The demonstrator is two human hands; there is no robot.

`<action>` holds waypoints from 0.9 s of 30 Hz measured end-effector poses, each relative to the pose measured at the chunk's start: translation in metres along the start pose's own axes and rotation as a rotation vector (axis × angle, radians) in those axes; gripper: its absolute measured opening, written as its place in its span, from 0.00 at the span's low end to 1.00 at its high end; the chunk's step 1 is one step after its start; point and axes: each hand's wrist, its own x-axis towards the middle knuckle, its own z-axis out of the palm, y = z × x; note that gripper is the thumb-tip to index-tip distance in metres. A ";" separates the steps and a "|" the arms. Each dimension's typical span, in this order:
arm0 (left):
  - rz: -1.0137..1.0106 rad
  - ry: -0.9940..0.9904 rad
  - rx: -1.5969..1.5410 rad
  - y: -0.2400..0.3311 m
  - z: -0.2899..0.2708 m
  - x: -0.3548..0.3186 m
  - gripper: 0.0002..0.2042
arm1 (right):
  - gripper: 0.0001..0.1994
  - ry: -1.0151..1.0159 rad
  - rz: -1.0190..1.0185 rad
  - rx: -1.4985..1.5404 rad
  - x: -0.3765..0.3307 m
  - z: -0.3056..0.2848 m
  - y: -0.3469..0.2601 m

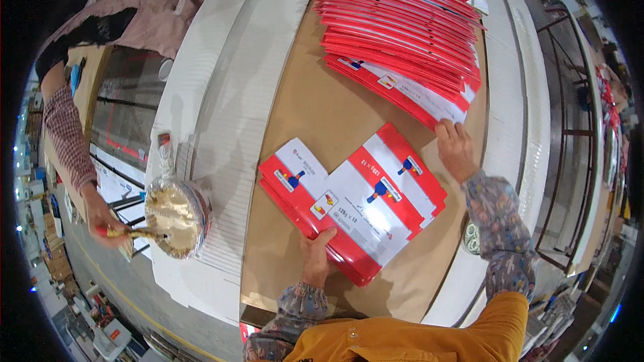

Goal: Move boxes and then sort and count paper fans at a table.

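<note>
In front of me on the brown board lies a red and white flat carton blank [362, 208], printed with blue figures and seemingly on top of others. My left hand [316, 255] grips its near-left edge, thumb on top and fingers hidden underneath. Farther off, a long fanned stack of similar red and white blanks [402, 33] leans across the board. My right hand [456, 151] is closed at the near right corner of that stack, its fingertips pinching the lowest front blank. Both forearms wear patterned sleeves.
On the left, another person's hand [104, 221] holds a brush over a foil-covered round tub [176, 218] on the white cardboard edge [221, 94]. At right, a roll of greenish tape [472, 238] sits near my forearm. A metal-framed rack [570, 134] stands beyond.
</note>
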 end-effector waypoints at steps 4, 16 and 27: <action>0.062 -0.006 -0.034 -0.004 -0.007 0.001 0.29 | 0.10 -0.017 0.060 0.315 -0.009 -0.067 -0.054; 0.158 0.031 -0.179 -0.012 -0.010 0.007 0.28 | 0.31 -0.342 0.040 0.550 -0.129 -0.114 -0.213; 0.218 -0.079 -0.160 0.007 -0.018 0.022 0.24 | 0.36 -0.438 -0.098 0.749 -0.105 -0.115 -0.245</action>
